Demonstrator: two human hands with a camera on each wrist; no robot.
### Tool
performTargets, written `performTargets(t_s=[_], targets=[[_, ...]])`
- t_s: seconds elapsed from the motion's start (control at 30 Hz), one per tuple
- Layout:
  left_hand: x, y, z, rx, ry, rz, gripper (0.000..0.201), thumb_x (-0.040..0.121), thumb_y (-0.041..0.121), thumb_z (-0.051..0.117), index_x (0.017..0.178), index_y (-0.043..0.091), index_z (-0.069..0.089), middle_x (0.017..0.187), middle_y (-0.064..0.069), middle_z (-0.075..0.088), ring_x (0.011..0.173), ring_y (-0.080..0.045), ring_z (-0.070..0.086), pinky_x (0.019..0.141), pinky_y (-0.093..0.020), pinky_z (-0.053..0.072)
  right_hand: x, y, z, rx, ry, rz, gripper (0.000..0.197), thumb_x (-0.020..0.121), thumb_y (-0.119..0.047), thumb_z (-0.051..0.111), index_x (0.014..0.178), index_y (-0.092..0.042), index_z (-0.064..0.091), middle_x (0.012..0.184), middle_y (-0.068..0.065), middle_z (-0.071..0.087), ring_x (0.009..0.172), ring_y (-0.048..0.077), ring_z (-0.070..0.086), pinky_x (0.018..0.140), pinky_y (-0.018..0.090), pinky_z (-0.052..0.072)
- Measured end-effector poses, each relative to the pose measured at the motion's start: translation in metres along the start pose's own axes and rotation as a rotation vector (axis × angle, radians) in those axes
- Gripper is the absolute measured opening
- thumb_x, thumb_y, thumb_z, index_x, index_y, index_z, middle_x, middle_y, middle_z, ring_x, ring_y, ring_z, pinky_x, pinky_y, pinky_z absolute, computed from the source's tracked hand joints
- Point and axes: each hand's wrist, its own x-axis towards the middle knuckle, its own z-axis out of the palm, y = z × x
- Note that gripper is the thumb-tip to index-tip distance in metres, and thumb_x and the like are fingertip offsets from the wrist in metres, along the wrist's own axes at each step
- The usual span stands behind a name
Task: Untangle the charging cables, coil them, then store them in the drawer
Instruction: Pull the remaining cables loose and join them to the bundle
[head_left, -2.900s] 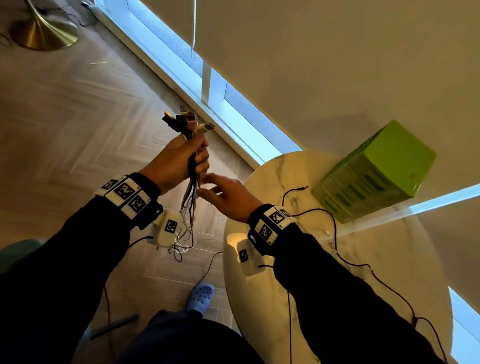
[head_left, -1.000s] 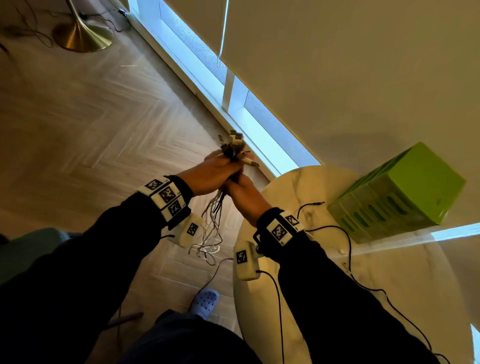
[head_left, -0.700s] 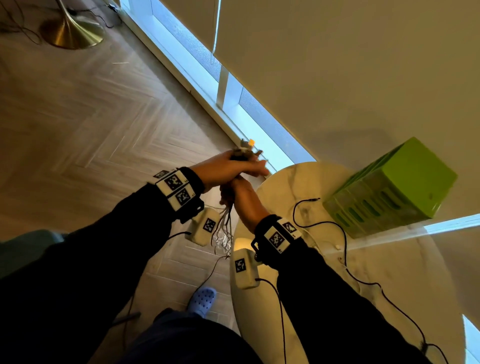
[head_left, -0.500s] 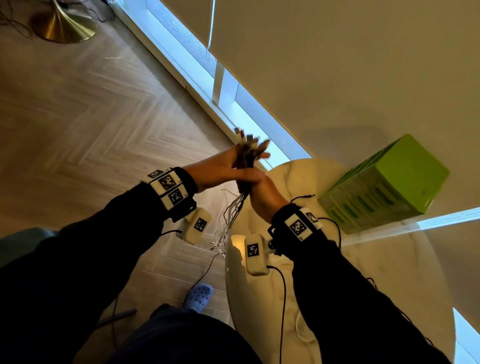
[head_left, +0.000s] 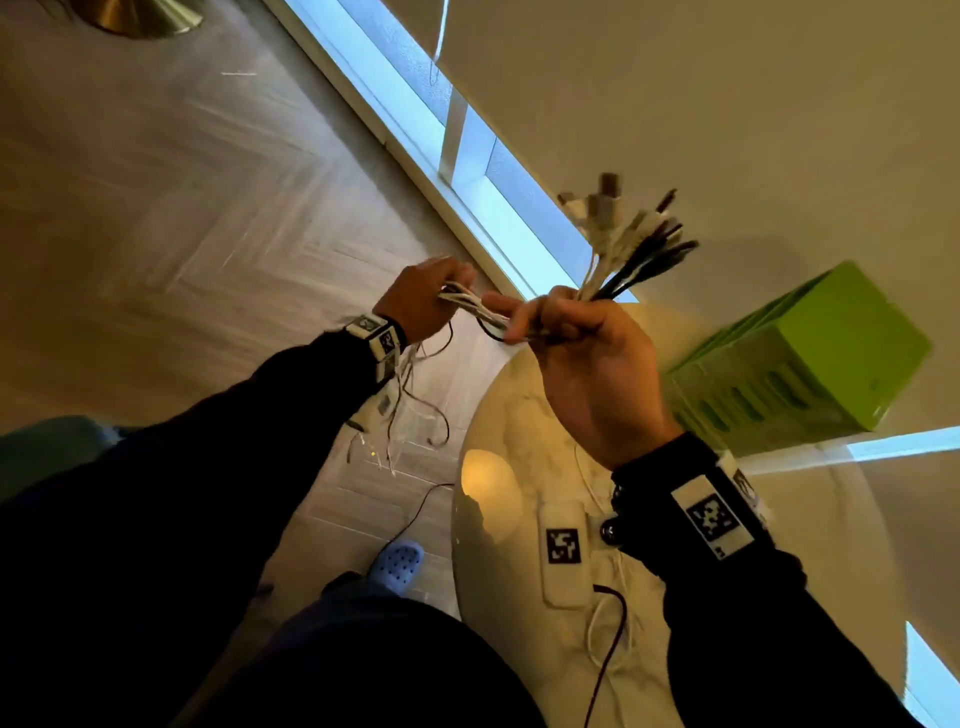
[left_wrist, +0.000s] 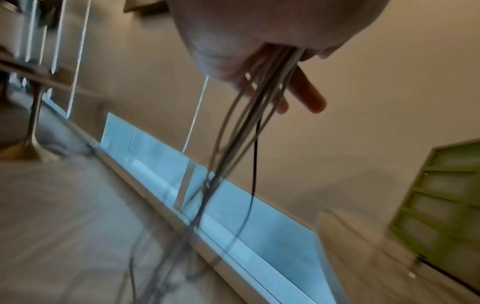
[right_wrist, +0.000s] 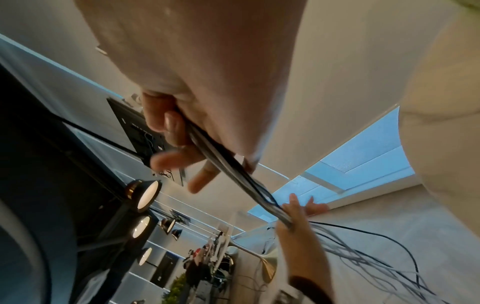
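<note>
A bundle of white and black charging cables (head_left: 470, 307) stretches between my two hands. My right hand (head_left: 566, 332) grips it just below the plug ends (head_left: 623, 234), which fan out upward over the table's far edge. My left hand (head_left: 431, 299) holds the bundle further along, to the left over the floor, and the loose tails (head_left: 410, 415) hang below it. In the right wrist view my fingers (right_wrist: 166, 123) curl round the cables (right_wrist: 228, 164). In the left wrist view the strands (left_wrist: 249, 123) run out of my palm. The green drawer unit (head_left: 810, 358) stands shut on the table.
A round marble table (head_left: 498, 426) lies under my right arm, with thin black and white wires (head_left: 608, 639) on it. Wood floor lies to the left, with a brass lamp base (head_left: 140, 13) far off. A low window strip (head_left: 467, 171) runs along the wall.
My hands were together on the bundle. They have since drawn apart: the right has risen toward the table with the plug ends, and the left has slid down the cables to the left.
</note>
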Motion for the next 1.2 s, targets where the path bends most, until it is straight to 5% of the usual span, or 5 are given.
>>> performTargets(t_s=[0.33,0.63,0.77,0.9,1.2], targets=[[-0.090,0.005,0.061,-0.231,-0.905,-0.121,0.043,0.088,0.040,0.077,0.112,0.033,0.042,0.101,-0.005,0.074,0.087,-0.019,0.072,0.073,-0.032,0.057,0.008,-0.018,-0.066,0.136,0.237,-0.038,0.030,0.078,-0.024,0.042,0.066,-0.023,0.015,0.055,-0.005,0.009,0.049,0.014,0.005,0.054,0.031,0.015],[-0.048,0.073,0.044,-0.577,-0.794,0.060,0.111,0.075,0.093,0.035,0.152,0.014,0.035,0.156,0.001,0.042,0.144,-0.005,0.037,0.114,-0.016,0.030,-0.012,-0.002,-0.102,-0.019,0.196,0.228,0.029,0.089,-0.018,0.036,0.070,-0.022,0.016,0.055,-0.005,0.011,0.050,0.014,0.005,0.052,0.031,0.016],[-0.033,0.133,0.051,-0.789,-0.903,0.120,0.101,0.085,0.073,0.057,0.142,-0.009,0.042,0.144,-0.030,0.048,0.135,-0.031,0.047,0.114,-0.044,0.039,-0.031,0.012,-0.100,-0.040,0.025,0.412,0.030,0.089,-0.013,0.039,0.072,-0.021,0.016,0.059,-0.005,0.011,0.049,0.012,0.007,0.058,0.033,0.012],[-0.033,0.162,0.053,-0.721,-0.989,0.147,0.027,0.103,0.037,0.051,0.112,0.025,0.073,0.139,-0.028,0.056,0.130,-0.036,0.054,0.110,-0.039,0.043,-0.056,0.024,-0.106,0.034,-0.056,0.439,0.029,0.083,-0.014,0.048,0.071,-0.018,0.022,0.057,-0.004,0.023,0.047,0.011,0.021,0.058,0.031,0.020],[-0.030,0.212,0.072,-0.614,-1.082,0.089,0.057,0.107,0.042,0.039,0.065,0.003,0.043,0.057,-0.011,0.045,0.052,-0.022,0.052,0.066,-0.034,0.050,-0.070,0.100,-0.116,-0.497,0.165,0.297,0.048,0.096,-0.040,0.058,0.075,0.003,0.063,0.081,0.014,0.069,0.087,0.029,0.068,0.092,0.038,0.053]])
